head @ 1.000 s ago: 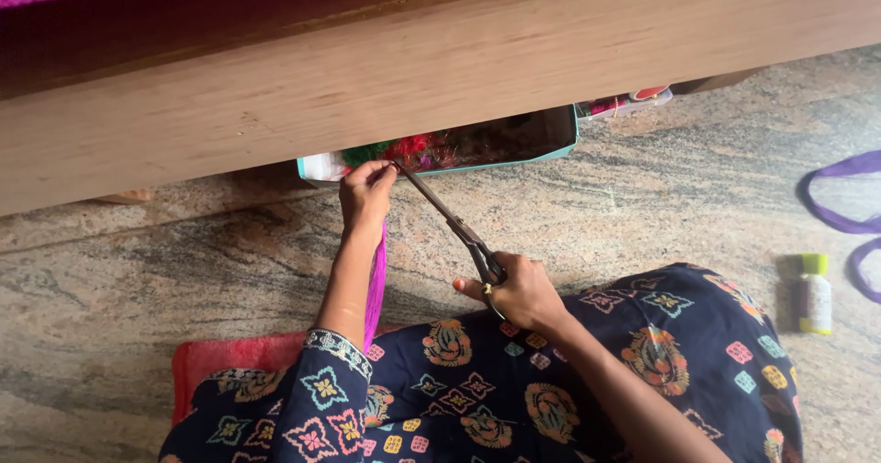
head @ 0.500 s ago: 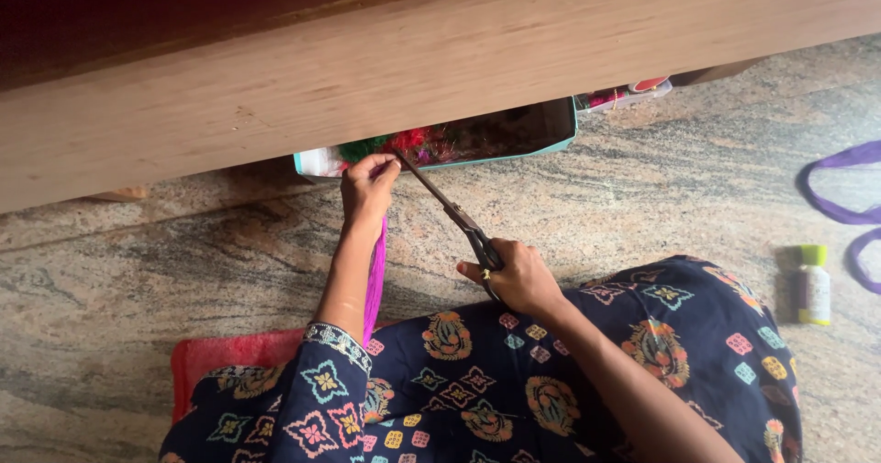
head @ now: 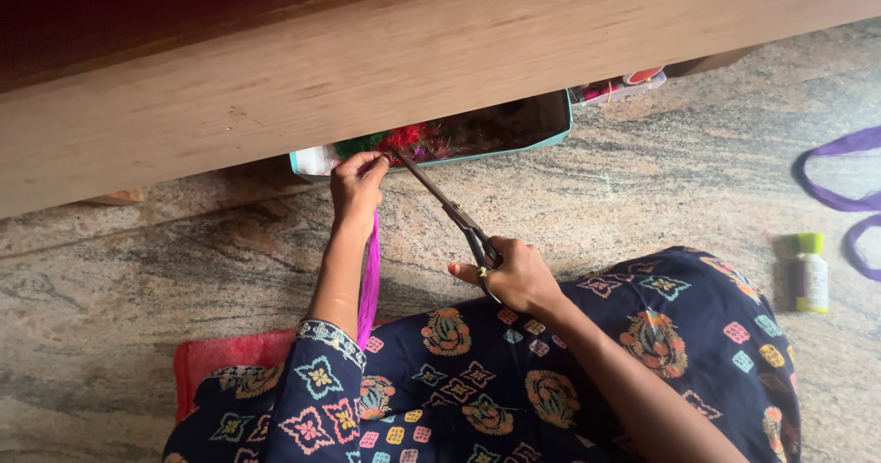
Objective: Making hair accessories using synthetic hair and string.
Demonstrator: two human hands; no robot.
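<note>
Nearest to me, I am sitting on the stone floor (head: 642, 169) in a dark patterned dress (head: 551, 380), with a red cloth (head: 220, 357) lying under my left side. Off to my right, a small white bottle with a yellow-green cap (head: 810, 273) is lying on the floor, just beside a purple strap (head: 844, 197). My right hand (head: 518, 278) is gripping the handles of the scissors (head: 450, 211), whose blades are angling up and away toward my left hand (head: 356, 186). That hand is closing around a bundle of pink threads (head: 370, 275), which is hanging down along my forearm. Beyond it, a teal-edged box (head: 541, 128) holding red and green threads is sitting half under the wooden beam (head: 440, 68).
</note>
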